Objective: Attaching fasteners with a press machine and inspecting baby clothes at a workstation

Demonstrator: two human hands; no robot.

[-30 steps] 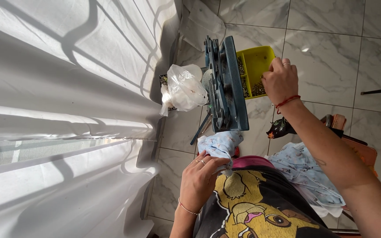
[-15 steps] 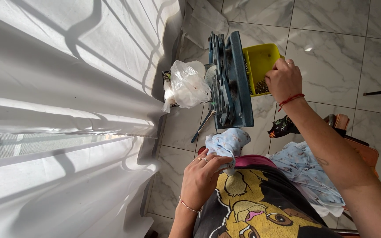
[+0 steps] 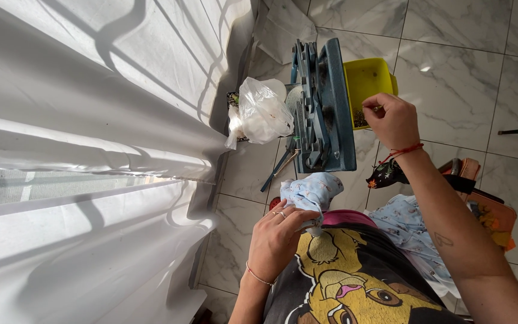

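The view is turned on its side, and much of it is hard to read. The person's forearms run out of the bottom edge, and a dark shirt with a yellow cartoon print [image 3: 355,282] covers the lower middle. What the right hand [image 3: 391,120] pinches is too small to make out: its fingertips are drawn together at the rim of a yellow plastic tub [image 3: 370,81], whose lower part is hidden behind a blue-grey slatted plastic frame [image 3: 325,111] standing on edge. A red string circles that wrist. The left hand [image 3: 280,237], with rings on two fingers, is closed on a crumpled pale blue patterned cloth [image 3: 313,192], which lies just below the frame and against the person's front. The two hands are well apart. Left of the frame sits a knotted translucent white plastic bag [image 3: 262,111], its contents unclear, partly covering a dark tray. All of this rests on a marbled grey tile floor [image 3: 451,36]. A white sunlit curtain [image 3: 91,120] fills the left half.
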